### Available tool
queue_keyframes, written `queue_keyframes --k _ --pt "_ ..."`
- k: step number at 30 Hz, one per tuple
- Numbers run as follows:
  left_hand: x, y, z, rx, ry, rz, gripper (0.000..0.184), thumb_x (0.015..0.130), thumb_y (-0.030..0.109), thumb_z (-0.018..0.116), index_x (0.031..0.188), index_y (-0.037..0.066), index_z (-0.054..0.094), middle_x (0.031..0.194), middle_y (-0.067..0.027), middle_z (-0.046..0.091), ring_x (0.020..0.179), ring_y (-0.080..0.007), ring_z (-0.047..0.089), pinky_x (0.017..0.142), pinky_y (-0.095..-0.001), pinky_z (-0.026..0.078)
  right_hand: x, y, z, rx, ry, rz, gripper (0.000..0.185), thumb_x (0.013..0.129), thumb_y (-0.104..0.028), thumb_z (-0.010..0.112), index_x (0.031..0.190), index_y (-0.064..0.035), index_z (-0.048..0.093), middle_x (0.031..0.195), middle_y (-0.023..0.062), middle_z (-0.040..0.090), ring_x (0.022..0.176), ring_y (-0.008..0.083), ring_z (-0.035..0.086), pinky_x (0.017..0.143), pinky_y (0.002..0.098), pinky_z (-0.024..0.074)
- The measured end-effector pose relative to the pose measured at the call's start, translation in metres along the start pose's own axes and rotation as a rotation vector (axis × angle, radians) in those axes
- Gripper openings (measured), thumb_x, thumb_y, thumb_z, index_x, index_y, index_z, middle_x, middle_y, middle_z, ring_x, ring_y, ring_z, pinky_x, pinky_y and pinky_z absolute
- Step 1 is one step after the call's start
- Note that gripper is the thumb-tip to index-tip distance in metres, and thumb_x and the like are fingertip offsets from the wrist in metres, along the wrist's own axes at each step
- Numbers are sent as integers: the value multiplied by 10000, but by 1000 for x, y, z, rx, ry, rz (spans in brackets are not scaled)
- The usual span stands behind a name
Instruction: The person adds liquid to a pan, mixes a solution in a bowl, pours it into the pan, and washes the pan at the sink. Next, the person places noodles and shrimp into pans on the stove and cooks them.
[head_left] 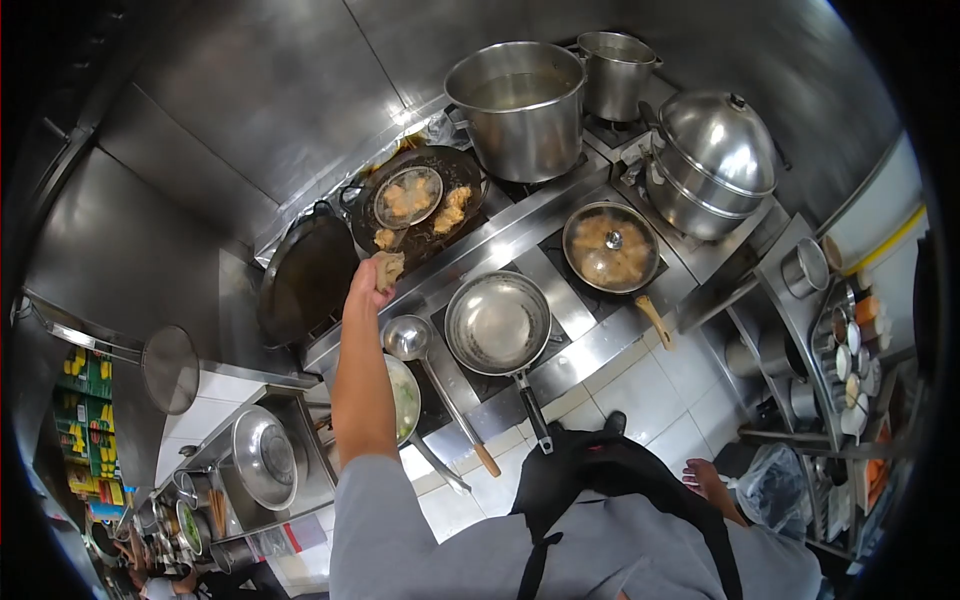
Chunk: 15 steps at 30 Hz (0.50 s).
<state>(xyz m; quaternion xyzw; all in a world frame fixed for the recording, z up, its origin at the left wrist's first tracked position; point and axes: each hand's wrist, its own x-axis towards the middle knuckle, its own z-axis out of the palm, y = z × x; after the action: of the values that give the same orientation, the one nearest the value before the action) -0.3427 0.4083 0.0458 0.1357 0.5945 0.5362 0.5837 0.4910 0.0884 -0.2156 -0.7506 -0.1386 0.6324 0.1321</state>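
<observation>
My left hand (372, 284) is closed round a beige cloth (389, 270) at the handle end of a round wire skimmer (437, 207). The skimmer holds golden fried pieces (408, 196) over a dark wok (385, 178). More fried pieces (453, 208) lie in the wok beside it. My right hand (705, 480) hangs low at my side, fingers apart, with nothing in it. Nearest my left forearm are a ladle (407, 338) with a wooden-tipped handle and a bare steel frying pan (497, 322).
A lidded pan (611, 248) of browned food sits on the stove. Behind stand a large stockpot (530, 135), a smaller pot (615, 80) and a domed steamer (715, 150). Shelves (800, 340) stand right; a sink with a metal bowl (264, 457) is left. Another person (160, 585) is at lower left.
</observation>
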Motion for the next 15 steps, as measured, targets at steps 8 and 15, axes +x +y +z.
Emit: queue_keyframes --k 8,15 --pt "15 -28 6 50 36 64 148 942 224 534 975 139 650 763 2 646 522 -105 568 353 -205 312 21 -14 -10 -107 -119 -27 253 975 -264 531 1181 -129 590 1025 100 635 849 254 617 720 443 541" --pt "38 -47 23 191 154 45 192 938 249 504 999 156 660 797 8 672 556 -132 590 401 -247 305 38 -31 -31 -12 -32 16 236 968 -258 526 1158 -135 594 981 70 623 830 237 609 721 441 535"
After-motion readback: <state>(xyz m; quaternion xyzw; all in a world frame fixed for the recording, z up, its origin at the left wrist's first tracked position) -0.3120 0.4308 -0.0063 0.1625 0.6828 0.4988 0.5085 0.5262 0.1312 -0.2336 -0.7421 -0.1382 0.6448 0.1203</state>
